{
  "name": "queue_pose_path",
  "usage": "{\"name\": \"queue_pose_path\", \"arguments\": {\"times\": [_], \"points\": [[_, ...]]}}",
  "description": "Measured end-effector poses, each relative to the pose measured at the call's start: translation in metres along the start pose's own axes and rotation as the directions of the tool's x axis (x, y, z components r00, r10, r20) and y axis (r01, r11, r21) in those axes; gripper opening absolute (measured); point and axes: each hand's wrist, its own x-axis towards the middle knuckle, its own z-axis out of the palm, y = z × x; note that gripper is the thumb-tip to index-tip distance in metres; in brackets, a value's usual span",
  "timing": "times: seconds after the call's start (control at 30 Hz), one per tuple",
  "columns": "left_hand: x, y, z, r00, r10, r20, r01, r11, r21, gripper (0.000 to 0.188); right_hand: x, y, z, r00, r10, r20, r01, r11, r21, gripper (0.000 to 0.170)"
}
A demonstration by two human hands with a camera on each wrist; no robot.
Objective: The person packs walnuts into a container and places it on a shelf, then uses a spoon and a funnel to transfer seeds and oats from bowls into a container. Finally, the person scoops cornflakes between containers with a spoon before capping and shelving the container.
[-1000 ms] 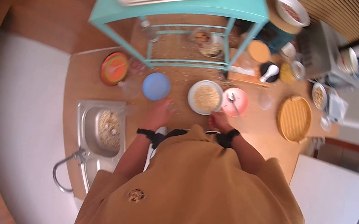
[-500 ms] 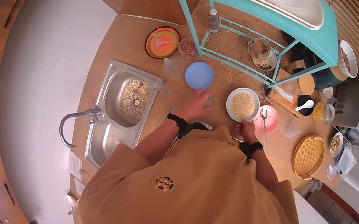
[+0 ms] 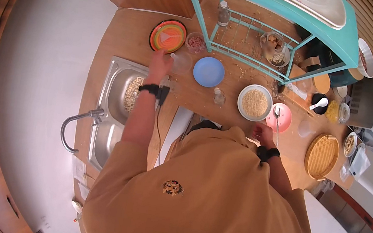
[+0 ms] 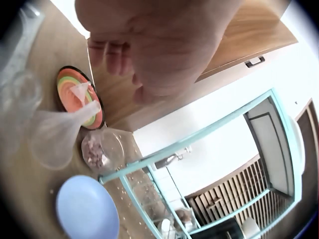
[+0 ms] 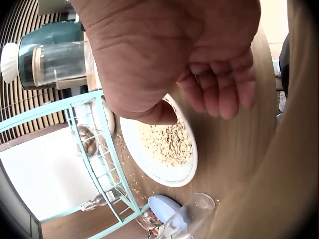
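Observation:
My left hand (image 3: pixel 159 67) reaches out over the counter beside the sink, near a stack of coloured round plates (image 3: pixel 174 33) and a clear funnel (image 3: pixel 182 63). In the left wrist view its fingers (image 4: pixel 113 59) hang loosely with nothing between them; a smaller funnel (image 4: pixel 79 92) lies on the plates. My right hand (image 3: pixel 263 134) hovers at the near edge of a white bowl of oats (image 3: pixel 240 106), fingers loosely bent and holding nothing. A small clear glass container (image 3: pixel 219 96) stands between the hands, close to a blue plate (image 3: pixel 208 71).
A pink bowl (image 3: pixel 285 119) with a spoon sits right of the oats. The sink (image 3: pixel 117 74) at left holds more flakes. A turquoise rack (image 3: pixel 249 60) spans the back, and a tub of pinkish pieces (image 3: pixel 195 43) stands by its leg. A wicker tray (image 3: pixel 321 157) lies at right.
My left hand has let go of the small clear glass container, which stays on the counter, and moved left and away toward the funnels. The right hand has stayed near the oat bowl.

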Motion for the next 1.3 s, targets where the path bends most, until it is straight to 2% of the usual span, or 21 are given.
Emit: {"name": "queue_pose_path", "arguments": {"times": [0.07,0.1,0.17,0.3,0.5,0.57,0.67,0.73,0.77,0.8,0.83,0.87,0.93,1.0,1.03,1.1,1.13,1.2,1.23,1.27,1.3], "points": [[0.023,-0.012,0.006,0.981,0.114,0.158,-0.149,0.961,0.231,0.037,-0.004,0.002,-0.005,0.999,-0.010,-0.032,0.011,1.000,0.026,0.018],[0.030,-0.012,0.007,0.979,0.123,0.164,-0.159,0.962,0.223,0.037,-0.005,0.003,-0.008,0.999,-0.012,-0.041,0.014,0.999,0.034,0.018],[0.039,-0.009,0.014,0.912,0.019,0.410,-0.130,0.960,0.247,0.032,-0.008,0.005,-0.017,0.999,-0.027,-0.019,0.028,0.999,0.045,0.017],[0.040,-0.016,0.027,0.904,0.068,0.423,-0.184,0.953,0.240,0.025,-0.014,0.012,-0.024,0.996,-0.069,-0.051,0.072,0.996,0.057,0.016],[0.037,-0.007,-0.007,0.935,0.051,0.351,-0.160,0.944,0.289,0.022,-0.027,0.007,-0.030,0.995,-0.064,-0.083,0.065,0.998,0.020,0.020],[0.030,-0.012,-0.029,0.966,0.106,0.238,-0.133,0.986,0.101,0.022,-0.032,0.000,-0.029,0.991,-0.113,-0.076,0.109,0.992,-0.056,0.021],[0.007,0.011,-0.075,0.979,0.176,0.100,-0.187,0.976,0.115,0.023,-0.038,-0.010,-0.036,0.985,-0.166,-0.040,0.152,0.959,-0.240,0.024],[-0.010,0.022,-0.101,0.999,-0.020,0.032,0.021,0.999,-0.036,0.022,-0.049,-0.028,-0.034,0.979,-0.202,0.017,0.195,0.915,-0.354,0.023],[-0.021,0.034,-0.114,0.999,-0.024,0.031,0.025,0.999,-0.037,0.022,-0.057,-0.038,-0.032,0.970,-0.230,0.074,0.238,0.858,-0.456,0.023],[-0.034,0.048,-0.124,0.996,-0.094,-0.011,0.087,0.956,-0.280,0.020,-0.068,-0.051,-0.026,0.971,-0.227,0.075,0.236,0.857,-0.459,0.023],[-0.046,0.058,-0.127,0.984,-0.172,-0.035,0.131,0.852,-0.508,0.018,-0.081,-0.067,-0.015,0.950,-0.261,0.172,0.312,0.837,-0.450,0.024],[-0.058,0.067,-0.120,0.984,-0.176,-0.036,0.134,0.851,-0.507,0.018,-0.090,-0.079,-0.003,0.918,-0.294,0.268,0.387,0.815,-0.432,0.026],[-0.084,0.087,-0.096,0.965,-0.237,0.115,0.230,0.543,-0.808,0.015,-0.097,-0.095,0.022,0.833,-0.341,0.436,0.507,0.787,-0.353,0.033],[-0.109,0.089,-0.049,0.925,-0.110,0.363,0.379,0.277,-0.883,0.015,-0.124,-0.114,0.066,0.859,-0.300,0.414,0.401,0.898,-0.182,0.037],[-0.123,0.110,-0.033,0.895,-0.123,0.428,0.444,0.316,-0.838,0.015,-0.122,-0.114,0.079,0.856,-0.303,0.419,0.405,0.896,-0.181,0.037],[-0.151,0.132,0.003,0.845,-0.070,0.530,0.514,0.378,-0.770,0.017,-0.113,-0.112,0.093,0.787,-0.129,0.604,0.052,0.988,0.143,0.043],[-0.162,0.130,0.023,0.825,-0.005,0.565,0.519,0.401,-0.755,0.018,-0.112,-0.112,0.095,0.780,-0.131,0.611,0.058,0.989,0.137,0.043],[-0.178,0.142,0.036,0.812,0.007,0.584,0.526,0.424,-0.737,0.022,-0.111,-0.111,0.098,0.731,-0.218,0.646,-0.031,0.936,0.351,0.037],[-0.184,0.144,0.038,0.789,0.018,0.614,0.542,0.448,-0.711,0.027,-0.111,-0.110,0.096,0.719,-0.207,0.663,-0.033,0.943,0.330,0.037],[-0.188,0.142,0.038,0.804,0.000,0.595,0.534,0.441,-0.721,0.027,-0.110,-0.109,0.091,0.749,-0.266,0.607,0.095,0.950,0.298,0.033],[-0.191,0.138,0.038,0.824,0.044,0.565,0.447,0.563,-0.695,0.035,-0.108,-0.107,0.089,0.765,-0.330,0.553,0.219,0.941,0.258,0.030]]}}
